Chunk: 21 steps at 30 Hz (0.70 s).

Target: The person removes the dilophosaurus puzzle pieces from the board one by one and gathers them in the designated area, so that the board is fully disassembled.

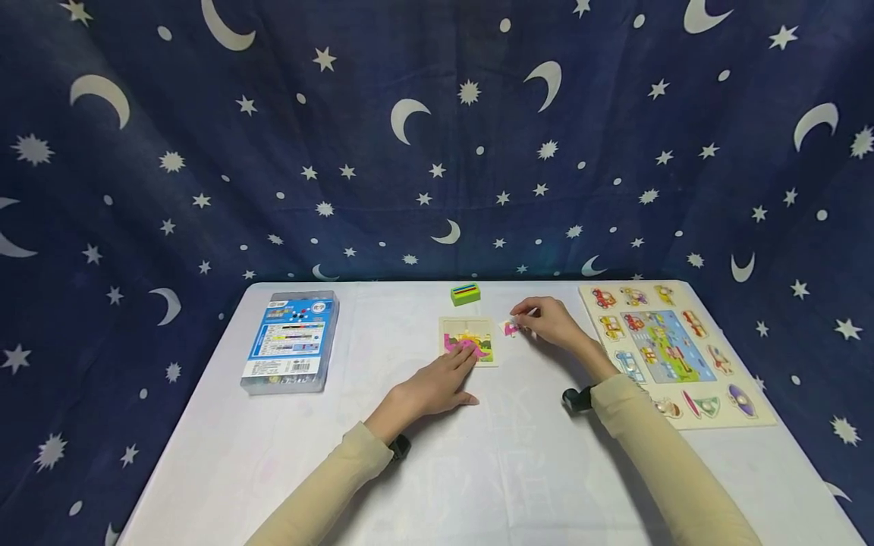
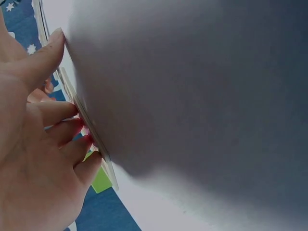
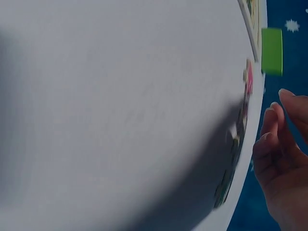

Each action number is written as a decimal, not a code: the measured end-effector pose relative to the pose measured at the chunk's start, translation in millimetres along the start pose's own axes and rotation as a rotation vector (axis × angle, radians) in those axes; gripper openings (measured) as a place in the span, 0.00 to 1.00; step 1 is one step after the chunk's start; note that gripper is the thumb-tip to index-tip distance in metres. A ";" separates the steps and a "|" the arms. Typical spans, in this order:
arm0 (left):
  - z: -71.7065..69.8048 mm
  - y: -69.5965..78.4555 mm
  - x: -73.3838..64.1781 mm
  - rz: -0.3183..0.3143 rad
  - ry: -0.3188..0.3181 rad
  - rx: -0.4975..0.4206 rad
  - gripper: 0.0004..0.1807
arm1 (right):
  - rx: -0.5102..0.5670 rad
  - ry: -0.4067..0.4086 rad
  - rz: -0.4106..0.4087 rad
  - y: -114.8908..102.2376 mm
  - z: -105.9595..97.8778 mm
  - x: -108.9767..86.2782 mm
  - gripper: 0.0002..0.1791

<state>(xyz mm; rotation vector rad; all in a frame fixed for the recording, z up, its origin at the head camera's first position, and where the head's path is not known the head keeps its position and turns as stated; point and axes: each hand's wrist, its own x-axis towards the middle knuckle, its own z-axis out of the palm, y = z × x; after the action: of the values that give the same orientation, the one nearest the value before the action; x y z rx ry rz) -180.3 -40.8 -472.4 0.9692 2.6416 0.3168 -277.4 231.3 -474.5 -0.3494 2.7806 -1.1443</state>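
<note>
A small square wooden jigsaw tray (image 1: 468,323), with a pink dinosaur picture (image 1: 459,343) in its lower part, lies mid-table. My left hand (image 1: 440,383) rests its fingertips on the picture, fingers fairly straight and thumb spread to the side. Just right of the tray lie loose jigsaw pieces (image 1: 510,328), a pink one nearest to it. Over them hovers my right hand (image 1: 549,322), partly covering them in the head view. In the right wrist view its loosely bent fingers (image 3: 269,122) show nothing between them, and the pieces (image 3: 224,190) lie below.
Behind the tray stands a small green box (image 1: 466,296) with coloured sticks on top. A clear plastic case with a blue label (image 1: 290,334) lies at left. At right, a large wooden vehicle puzzle board (image 1: 601,322) lies beneath and beside the right forearm. A star-patterned cloth (image 1: 437,205) hangs behind the table.
</note>
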 end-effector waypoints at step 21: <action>6.4 -3.9 -3.4 -0.023 0.014 0.002 0.46 | 0.034 -0.174 -0.133 -37.7 48.8 22.6 0.09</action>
<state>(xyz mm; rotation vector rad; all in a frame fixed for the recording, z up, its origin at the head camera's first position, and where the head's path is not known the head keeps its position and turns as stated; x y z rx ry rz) -177.8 -45.3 -478.9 0.9398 2.6638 0.3162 -283.6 166.5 -482.8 -0.6082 2.6181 -1.1273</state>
